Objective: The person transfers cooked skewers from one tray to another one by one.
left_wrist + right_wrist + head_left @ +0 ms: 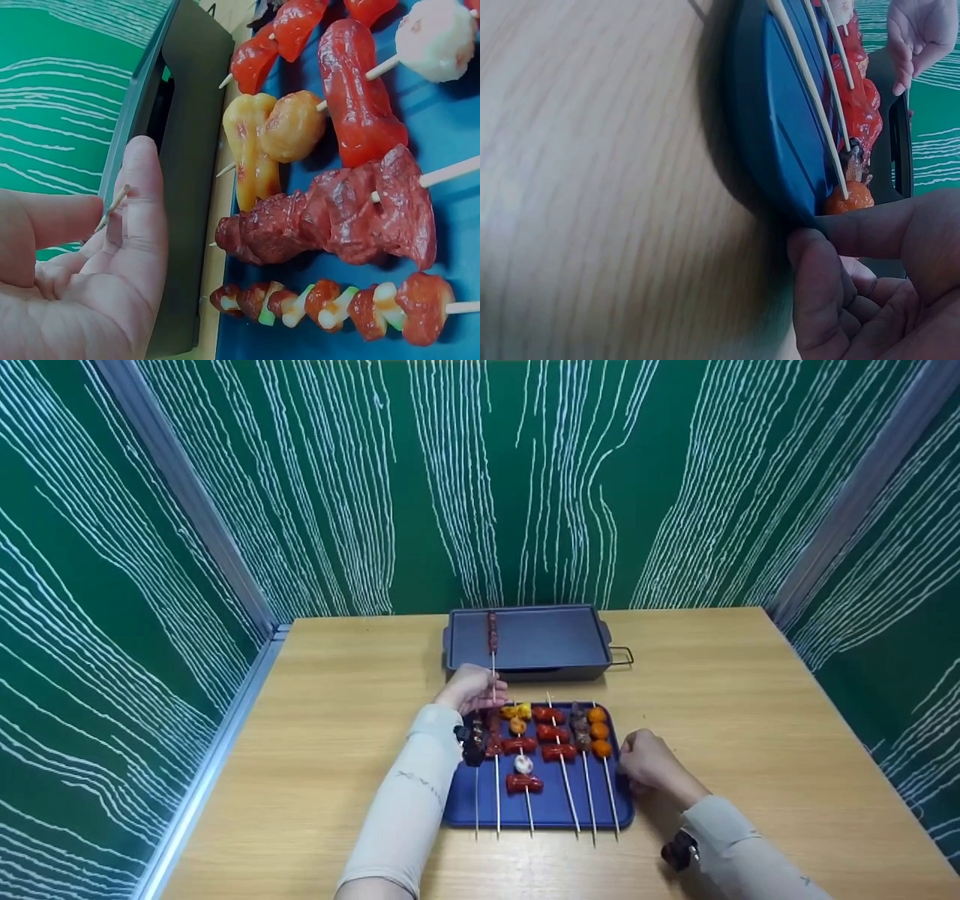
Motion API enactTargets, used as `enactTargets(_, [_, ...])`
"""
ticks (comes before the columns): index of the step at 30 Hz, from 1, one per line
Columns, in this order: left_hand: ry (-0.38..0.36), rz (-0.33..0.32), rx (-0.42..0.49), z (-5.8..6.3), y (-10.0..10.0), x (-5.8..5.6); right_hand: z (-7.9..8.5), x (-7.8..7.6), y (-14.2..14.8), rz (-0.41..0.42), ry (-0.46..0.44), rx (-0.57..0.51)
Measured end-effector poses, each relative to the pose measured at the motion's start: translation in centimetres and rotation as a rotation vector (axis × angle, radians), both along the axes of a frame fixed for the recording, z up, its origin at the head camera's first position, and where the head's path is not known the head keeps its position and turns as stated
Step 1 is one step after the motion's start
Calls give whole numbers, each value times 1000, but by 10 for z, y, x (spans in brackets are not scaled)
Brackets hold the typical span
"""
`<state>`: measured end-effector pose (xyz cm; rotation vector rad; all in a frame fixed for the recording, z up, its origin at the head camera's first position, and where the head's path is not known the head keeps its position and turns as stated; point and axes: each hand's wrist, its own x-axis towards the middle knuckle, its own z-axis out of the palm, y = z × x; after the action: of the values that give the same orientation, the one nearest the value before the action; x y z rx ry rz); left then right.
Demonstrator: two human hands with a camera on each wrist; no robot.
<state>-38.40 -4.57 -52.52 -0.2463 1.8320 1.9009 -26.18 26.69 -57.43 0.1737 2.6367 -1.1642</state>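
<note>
My left hand (474, 688) pinches the bare stick of a dark red meat skewer (493, 634) between thumb and fingers. The skewer's meat end lies over the left part of a dark grill plate (551, 639). In the left wrist view, the tip of the stick (116, 202) pokes out between thumb and fingers. On the right, my right hand (652, 761) pinches the rim of a blue tray (780, 150) with thumb and forefinger. Several skewers lie on the tray, among them a skewer of orange balls (598, 732) and one of red sausage pieces (553, 733).
The grill stands just behind the tray on a wooden table (337, 697), with a wire handle (622, 655) at its right side. Several stick ends overhang the tray's front edge. Green walls with white lines (525, 487) enclose the table behind and on both sides.
</note>
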Motion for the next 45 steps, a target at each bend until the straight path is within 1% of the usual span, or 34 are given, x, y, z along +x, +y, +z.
enactTargets(8, [16, -21, 12, 3, -2, 0, 3, 0, 0, 11, 7, 7])
enactTargets(12, [17, -14, 18, 5, -2, 1, 3, 1, 0, 21, 18, 12])
enactTargets(19, [4, -37, -43, 4, -4, 1, 1, 0, 1, 31, 19, 14])
enactTargets(23, [9, -32, -46, 5, -7, 1, 1, -1, 1, 30, 24, 20])
enactTargets(29, [21, -43, -40, 13, -11, 5, 1, -2, 2, 23, 12, 10])
enactTargets(37, [58, -62, -45, 22, -17, 11, -1, -2, 0, 7, -9, 8])
enactTargets(45, [84, -88, -21, 29, -21, 20, 0, -1, 0, 0, -1, -25])
